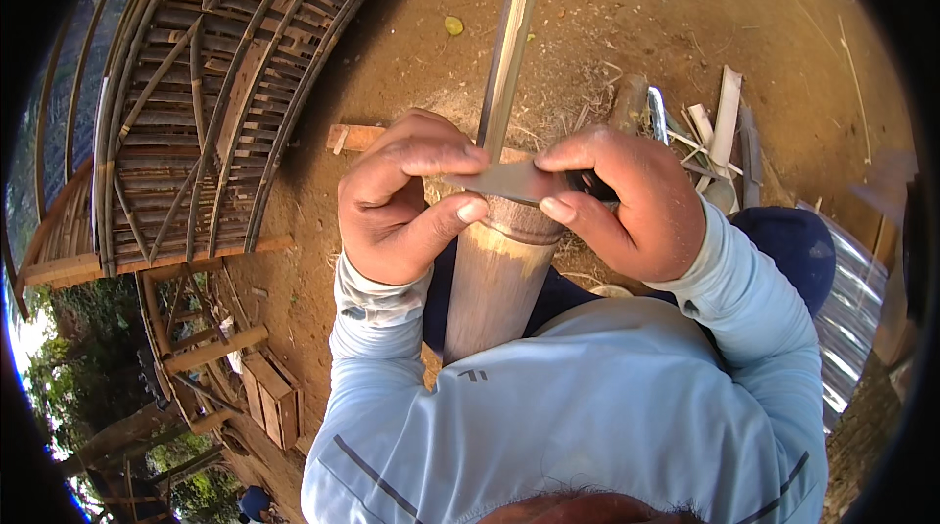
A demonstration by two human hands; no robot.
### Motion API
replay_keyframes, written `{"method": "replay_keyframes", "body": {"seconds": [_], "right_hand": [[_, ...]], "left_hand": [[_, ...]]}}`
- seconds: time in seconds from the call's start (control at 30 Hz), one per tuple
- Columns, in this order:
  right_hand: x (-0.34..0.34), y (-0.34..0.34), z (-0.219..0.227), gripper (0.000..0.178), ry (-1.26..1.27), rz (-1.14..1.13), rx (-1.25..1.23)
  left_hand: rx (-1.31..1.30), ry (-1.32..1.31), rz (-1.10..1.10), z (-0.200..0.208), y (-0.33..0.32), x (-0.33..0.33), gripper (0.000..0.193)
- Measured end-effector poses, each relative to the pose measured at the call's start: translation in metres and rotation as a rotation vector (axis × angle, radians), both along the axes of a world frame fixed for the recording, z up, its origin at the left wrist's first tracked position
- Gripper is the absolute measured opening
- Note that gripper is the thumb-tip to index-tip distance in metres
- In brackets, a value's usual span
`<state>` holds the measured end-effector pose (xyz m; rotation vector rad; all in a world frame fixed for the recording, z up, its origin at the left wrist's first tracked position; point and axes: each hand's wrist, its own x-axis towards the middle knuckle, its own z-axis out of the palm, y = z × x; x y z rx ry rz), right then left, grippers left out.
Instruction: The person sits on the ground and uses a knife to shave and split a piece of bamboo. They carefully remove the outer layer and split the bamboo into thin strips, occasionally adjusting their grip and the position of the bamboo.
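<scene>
**Blade pinched at both ends over a bamboo pole: slip hazard at the fingertips**

Nearest, my pale blue shirt [587, 406] is facing the work. Should the blade be running back toward me, my body would be lying in its path; excess force would be the cause.

My left grip [397, 196] is pinching one end of the grey blade [509, 181] between thumb and fingers. My right grip [646, 201] is pinching the other end, beside a dark part [599, 187] that is apparently serving as a handle. Which edge is the sharp one, I am not managing to tell. I am judging that uneven pressure could be twisting the metal into my thumbs.

The blade is lying across the ringed end of the bamboo pole [494, 294]; contact is remaining unconfirmed. The pole is leaning toward me, with dark trousers [798, 255] showing on either side. No clamp is showing, so a roll could be throwing the blade off line.

Beyond, a split bamboo strip [509, 64] is projecting away, its near end hiding behind the blade. Knotty grain could be causing splinters or a sudden catch.

Farther out, a board [352, 138] and offcuts [727, 118] are lying on the soil [627, 5]; the offcuts are presenting a footing risk. To the left, a slatted bamboo structure [176, 122] is standing well apart.
</scene>
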<state>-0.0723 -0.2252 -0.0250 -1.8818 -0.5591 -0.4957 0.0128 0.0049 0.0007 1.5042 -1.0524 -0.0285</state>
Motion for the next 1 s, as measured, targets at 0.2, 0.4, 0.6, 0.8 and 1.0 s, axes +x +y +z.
{"method": "replay_keyframes", "body": {"seconds": [0.2, 0.4, 0.6, 0.8, 1.0], "right_hand": [[-0.009, -0.008, -0.004, 0.019, 0.097, 0.158, 0.038], [-0.012, -0.008, -0.008, 0.019, 0.081, 0.064, 0.100], [0.001, -0.001, -0.017, 0.020, 0.116, -0.116, 0.118], [0.013, 0.008, -0.020, 0.020, 0.045, -0.116, 0.085], [0.017, 0.013, -0.027, 0.019, 0.028, -0.164, 0.075]], "left_hand": [[0.040, -0.044, -0.128, 0.000, -0.003, 0.001, 0.017], [0.195, 0.005, 0.239, -0.002, 0.008, 0.002, 0.022], [0.000, 0.390, 0.037, -0.016, 0.003, 0.011, 0.087], [0.253, 0.432, -0.065, -0.009, -0.025, 0.008, 0.104], [0.289, 0.462, -0.053, -0.007, -0.027, 0.011, 0.093]]}}
